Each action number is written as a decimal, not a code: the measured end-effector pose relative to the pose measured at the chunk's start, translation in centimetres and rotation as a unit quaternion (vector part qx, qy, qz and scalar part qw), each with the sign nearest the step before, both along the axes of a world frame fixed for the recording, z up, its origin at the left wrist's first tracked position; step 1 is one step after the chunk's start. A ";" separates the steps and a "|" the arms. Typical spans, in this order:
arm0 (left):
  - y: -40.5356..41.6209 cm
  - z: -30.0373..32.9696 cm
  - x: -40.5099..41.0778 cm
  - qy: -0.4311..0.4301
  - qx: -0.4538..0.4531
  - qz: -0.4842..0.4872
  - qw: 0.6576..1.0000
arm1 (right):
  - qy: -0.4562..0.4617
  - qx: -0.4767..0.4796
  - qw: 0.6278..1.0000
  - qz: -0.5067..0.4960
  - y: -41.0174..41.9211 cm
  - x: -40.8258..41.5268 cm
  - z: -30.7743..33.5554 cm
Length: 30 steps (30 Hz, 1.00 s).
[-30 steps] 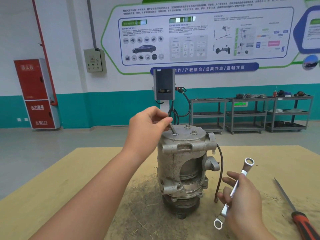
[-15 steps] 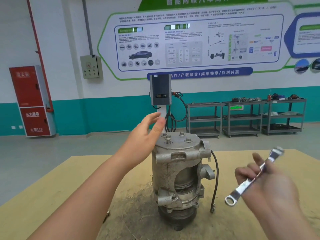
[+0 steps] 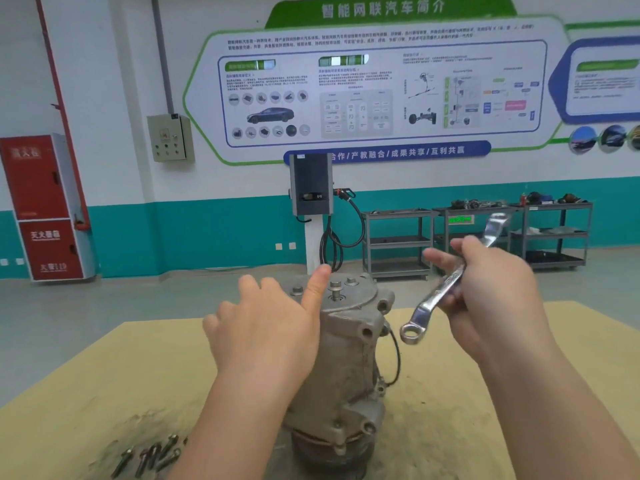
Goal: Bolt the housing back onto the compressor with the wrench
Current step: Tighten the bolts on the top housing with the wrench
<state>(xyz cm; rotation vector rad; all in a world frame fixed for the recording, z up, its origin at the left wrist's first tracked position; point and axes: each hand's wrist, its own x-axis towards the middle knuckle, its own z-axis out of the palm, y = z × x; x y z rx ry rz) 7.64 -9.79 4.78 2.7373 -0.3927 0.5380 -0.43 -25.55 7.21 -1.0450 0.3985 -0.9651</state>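
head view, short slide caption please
Left hand open beside the upright compressor; right hand grips a ring wrench.

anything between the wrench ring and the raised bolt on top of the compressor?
Nothing. In the head view only air over the housing rim separates the wrench ring from the bolt.

The wrench (image 3: 437,298) is glossy polished metal; the compressor (image 3: 349,355) is dull, grimy cast metal; the tabletop (image 3: 104,375) is matt board.
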 end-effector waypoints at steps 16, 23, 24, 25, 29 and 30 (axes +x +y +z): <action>4.3 0.3 2.3 0.154 -0.198 -0.206 0.946 | -0.164 -0.036 0.982 0.082 1.5 2.5 -1.8; 4.4 0.2 1.9 0.122 -0.116 -0.202 0.965 | -0.189 0.002 0.976 0.112 1.9 2.3 -2.0; 4.4 0.1 1.8 0.114 -0.106 -0.184 0.971 | -0.186 -0.004 0.976 0.112 2.0 2.4 -2.1; 4.3 0.1 1.6 0.100 -0.097 -0.166 0.976 | -0.183 -0.011 0.977 0.108 1.9 2.4 -2.1; 5.2 -0.8 1.8 0.047 -0.127 -0.164 0.977 | -0.174 -0.035 0.980 0.088 1.5 2.6 -2.1; 5.7 -1.6 2.0 0.045 -0.168 -0.181 0.968 | -0.169 -0.049 0.981 0.082 1.4 2.6 -2.1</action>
